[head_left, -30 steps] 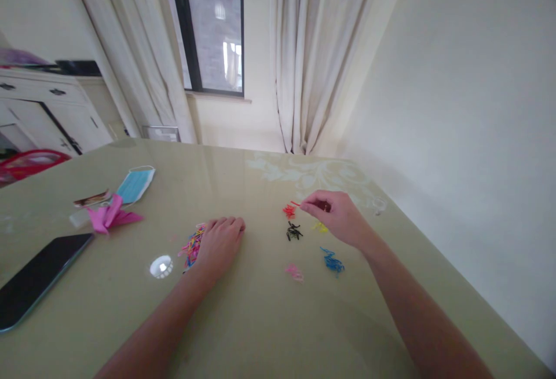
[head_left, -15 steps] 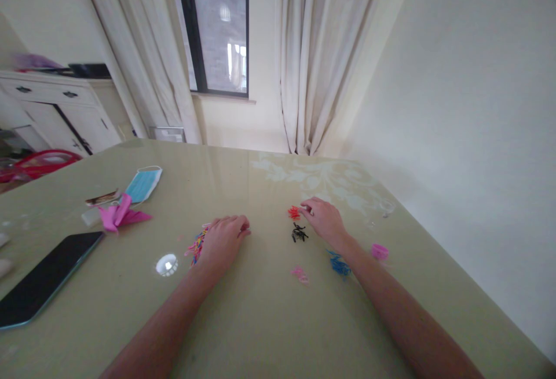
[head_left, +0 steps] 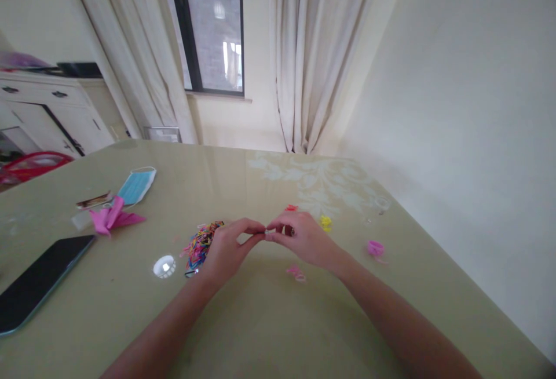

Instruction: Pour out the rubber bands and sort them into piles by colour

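Note:
My left hand (head_left: 230, 251) and my right hand (head_left: 306, 239) meet at the fingertips above the table, each in a pinch. Something tiny and pale may be between them, too small to make out. Beside my left hand lies a mixed pile of small coloured rubber bands (head_left: 200, 247). Around my right hand are small sorted piles: red bands (head_left: 291, 208) behind it, yellow bands (head_left: 325, 223) to its right and pink bands (head_left: 296, 273) in front. The black and blue piles are mostly or wholly hidden by my right hand and forearm.
On the table's left are a phone (head_left: 46, 280), a pink folded-paper piece (head_left: 112, 217), a blue face mask (head_left: 137, 186) and a shiny round white object (head_left: 164, 266). A pink ring-like roll (head_left: 375, 248) lies on the right, near the wall (head_left: 469, 153).
My right hand has moved left and nearer from the red pile, uncovering the yellow bands. My left hand has shifted right off the mixed pile, and the fingertips now meet.

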The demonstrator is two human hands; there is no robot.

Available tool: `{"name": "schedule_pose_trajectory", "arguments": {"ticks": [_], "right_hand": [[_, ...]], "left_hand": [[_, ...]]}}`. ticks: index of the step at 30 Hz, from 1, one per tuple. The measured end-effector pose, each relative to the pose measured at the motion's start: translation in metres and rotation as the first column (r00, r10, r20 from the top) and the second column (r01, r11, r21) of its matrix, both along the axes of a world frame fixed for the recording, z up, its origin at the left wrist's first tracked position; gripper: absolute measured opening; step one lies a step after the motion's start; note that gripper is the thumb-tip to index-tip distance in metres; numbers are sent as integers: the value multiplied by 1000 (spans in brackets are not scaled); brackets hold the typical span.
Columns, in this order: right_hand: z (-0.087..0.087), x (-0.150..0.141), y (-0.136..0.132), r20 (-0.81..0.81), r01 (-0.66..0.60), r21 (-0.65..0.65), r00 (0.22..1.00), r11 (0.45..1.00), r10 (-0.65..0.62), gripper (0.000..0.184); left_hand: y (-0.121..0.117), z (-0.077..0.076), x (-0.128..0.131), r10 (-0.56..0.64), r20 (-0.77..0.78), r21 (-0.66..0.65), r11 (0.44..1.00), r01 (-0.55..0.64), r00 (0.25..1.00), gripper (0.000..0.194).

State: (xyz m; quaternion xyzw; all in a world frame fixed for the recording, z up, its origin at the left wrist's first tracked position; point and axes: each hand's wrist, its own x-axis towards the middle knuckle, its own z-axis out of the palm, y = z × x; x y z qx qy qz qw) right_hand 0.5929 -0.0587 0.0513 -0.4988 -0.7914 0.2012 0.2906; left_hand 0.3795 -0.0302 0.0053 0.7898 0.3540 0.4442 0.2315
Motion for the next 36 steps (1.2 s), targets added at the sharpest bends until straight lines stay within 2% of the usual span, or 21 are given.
{"name": "schedule_pose_trajectory", "arguments": {"ticks": [3, 7, 13, 16, 19, 22, 25, 32, 36], "right_hand": [[1, -3, -3, -12, -31, -22, 999, 999, 31, 15], [10, -1, -6, -16, -42, -25, 999, 999, 42, 15], [40, 11, -16, -119, 23, -86, 992, 996, -33, 35], [54, 20, -25, -191, 29, -113, 980, 993, -51, 40], [65, 28, -33, -235, 22, -126, 971, 992, -52, 38], [71, 33, -39, -258, 2, -118, 966, 993, -33, 34], [76, 36, -43, -243, 18, -101, 969, 995, -42, 35], [86, 39, -52, -219, 25, -68, 975, 997, -39, 40], [92, 40, -57, -194, 33, -34, 980, 999, -39, 42]], "left_hand": [[-4, 1, 1, -38, 40, 8, 999, 37, 999, 14], [-5, 4, -1, -88, 61, -76, 993, 92, 994, 17], [-3, 2, 0, -35, -44, -117, 993, 29, 998, 22], [2, -7, -1, 21, -254, -51, 998, -35, 967, 20], [9, -19, -5, 92, -535, 51, 996, -77, 840, 22], [13, -28, -8, 123, -670, 68, 992, -104, 733, 28], [17, -31, -9, 101, -704, 49, 994, -94, 703, 27], [22, -25, -12, 26, -679, -34, 997, -67, 733, 32], [21, -24, -12, 73, -687, -3, 995, -104, 723, 31]]}}
